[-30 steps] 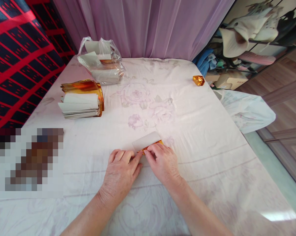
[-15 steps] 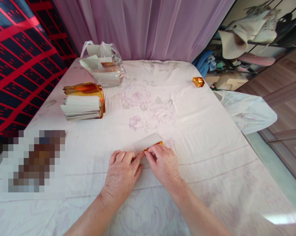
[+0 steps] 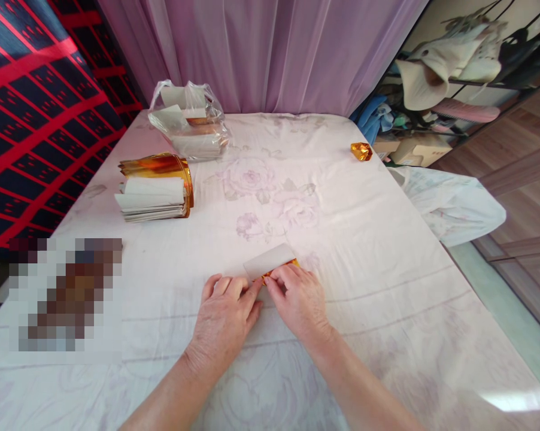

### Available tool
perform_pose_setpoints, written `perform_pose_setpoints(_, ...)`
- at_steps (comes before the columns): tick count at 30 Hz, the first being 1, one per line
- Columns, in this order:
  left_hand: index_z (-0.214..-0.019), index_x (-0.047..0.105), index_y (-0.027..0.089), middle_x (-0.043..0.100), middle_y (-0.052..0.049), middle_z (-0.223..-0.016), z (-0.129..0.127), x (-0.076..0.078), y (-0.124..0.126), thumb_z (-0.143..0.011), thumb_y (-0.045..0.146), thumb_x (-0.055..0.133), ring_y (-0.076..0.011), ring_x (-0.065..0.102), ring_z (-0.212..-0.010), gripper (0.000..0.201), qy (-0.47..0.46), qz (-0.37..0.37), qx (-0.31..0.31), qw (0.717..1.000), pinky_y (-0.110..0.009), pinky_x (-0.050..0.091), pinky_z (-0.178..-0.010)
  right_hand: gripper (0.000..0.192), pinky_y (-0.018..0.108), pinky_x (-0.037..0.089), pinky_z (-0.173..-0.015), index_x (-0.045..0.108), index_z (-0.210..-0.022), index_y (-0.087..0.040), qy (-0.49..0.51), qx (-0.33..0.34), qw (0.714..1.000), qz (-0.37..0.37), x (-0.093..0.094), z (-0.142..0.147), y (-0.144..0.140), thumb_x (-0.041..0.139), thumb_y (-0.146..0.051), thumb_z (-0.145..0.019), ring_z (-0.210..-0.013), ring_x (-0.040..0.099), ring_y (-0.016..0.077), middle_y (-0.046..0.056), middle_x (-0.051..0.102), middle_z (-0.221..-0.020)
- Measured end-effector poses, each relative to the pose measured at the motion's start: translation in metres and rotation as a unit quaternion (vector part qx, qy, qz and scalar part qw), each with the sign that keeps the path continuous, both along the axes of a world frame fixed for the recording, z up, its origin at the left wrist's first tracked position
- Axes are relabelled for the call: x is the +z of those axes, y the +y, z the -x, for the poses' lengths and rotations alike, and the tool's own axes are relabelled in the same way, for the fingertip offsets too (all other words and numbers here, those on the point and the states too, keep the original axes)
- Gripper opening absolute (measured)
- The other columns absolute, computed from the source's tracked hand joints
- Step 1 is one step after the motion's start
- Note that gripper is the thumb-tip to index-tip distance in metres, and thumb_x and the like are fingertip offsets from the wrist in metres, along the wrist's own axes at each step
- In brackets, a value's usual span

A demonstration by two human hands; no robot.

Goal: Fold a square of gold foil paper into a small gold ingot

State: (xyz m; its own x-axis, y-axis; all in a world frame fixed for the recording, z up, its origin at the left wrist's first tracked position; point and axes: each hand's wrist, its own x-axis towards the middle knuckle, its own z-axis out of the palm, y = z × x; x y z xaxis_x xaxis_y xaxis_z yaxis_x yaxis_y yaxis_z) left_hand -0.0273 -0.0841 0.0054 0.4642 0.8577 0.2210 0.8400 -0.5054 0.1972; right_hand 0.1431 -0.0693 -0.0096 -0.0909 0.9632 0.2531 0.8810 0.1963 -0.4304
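A small sheet of gold foil paper (image 3: 270, 260), white on the upper face, lies slanted on the cloth with a gold strip showing along its near edge. My left hand (image 3: 226, 311) rests on the cloth, its index fingertip pressing the paper's near left corner and the other fingers curled. Over the near right edge, my right hand (image 3: 300, 299) is closed on the foil paper between thumb and index finger. Its fingers hide part of the gold strip.
A stack of gold and white paper sheets (image 3: 155, 197) lies left, with a clear plastic bag of sheets (image 3: 189, 129) behind it. A folded gold foil piece (image 3: 361, 151) sits far right. A white plastic bag (image 3: 458, 203) hangs beside the table (image 3: 387, 251). The left foreground is blurred out.
The view has shifted slightly. Both hands and the foil paper hold nearly the same position.
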Motion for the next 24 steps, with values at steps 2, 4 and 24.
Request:
perform_pose_setpoints(2, -0.124, 0.064, 0.023, 0.062, -0.002, -0.091, 0.000, 0.000, 0.000, -0.087, 0.026, 0.066, -0.0209, 0.054, -0.088, 0.037, 0.000, 0.000, 0.001, 1.000, -0.043, 0.040, -0.091, 0.016, 0.030, 0.032, -0.064, 0.059, -0.075, -0.022, 0.004, -0.002, 1.000, -0.003, -0.001, 0.000, 0.000, 0.059, -0.025, -0.091, -0.067, 0.060, 0.0165, -0.001, 0.065, -0.068)
perform_pose_setpoints(4, -0.124, 0.064, 0.024, 0.062, -0.002, -0.091, 0.000, -0.001, 0.000, -0.087, 0.026, 0.067, -0.0209, 0.054, -0.089, 0.038, 0.001, 0.002, 0.002, 1.000, -0.043, 0.040, -0.091, 0.015, 0.030, 0.032, -0.064, 0.059, -0.078, -0.022, 0.009, -0.001, 1.000, -0.003, -0.002, -0.001, 0.000, 0.056, -0.026, -0.092, -0.066, 0.060, 0.0163, -0.001, 0.065, -0.068)
perform_pose_setpoints(24, -0.118, 0.069, 0.027, 0.063, -0.003, -0.090, 0.003, 0.000, 0.005, -0.089, 0.027, 0.063, -0.0204, 0.054, -0.086, 0.029, -0.005, 0.009, 0.007, 1.000, -0.043, 0.038, -0.089, 0.007, 0.027, 0.037, -0.068, 0.061, -0.084, -0.021, 0.022, 0.073, 0.996, 0.045, 0.001, -0.012, 0.006, 0.061, -0.017, -0.090, -0.079, 0.062, 0.0150, 0.000, 0.067, -0.084)
